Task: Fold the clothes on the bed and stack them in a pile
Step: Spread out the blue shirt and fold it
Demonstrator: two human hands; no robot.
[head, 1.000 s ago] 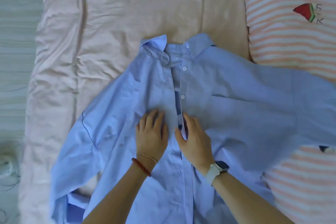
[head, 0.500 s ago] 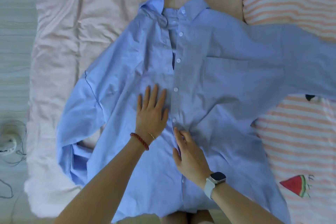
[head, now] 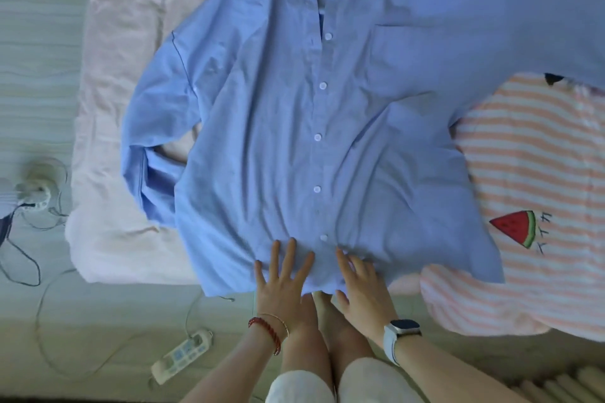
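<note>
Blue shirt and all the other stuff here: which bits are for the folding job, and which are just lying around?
For the job:
blue shirt
left hand, flat on the hem
right hand, flat on the hem
pink sheet

Just lying about:
watermelon blanket
power strip
cables

Soft cloth everywhere you look.
Your blue shirt [head: 268, 127] is thin, matt woven cotton with small glossy plastic buttons [head: 323, 85]; under it lies a crumpled pink sheet [head: 131, 26] and, right, a fuzzy striped blanket [head: 540, 157].
</note>
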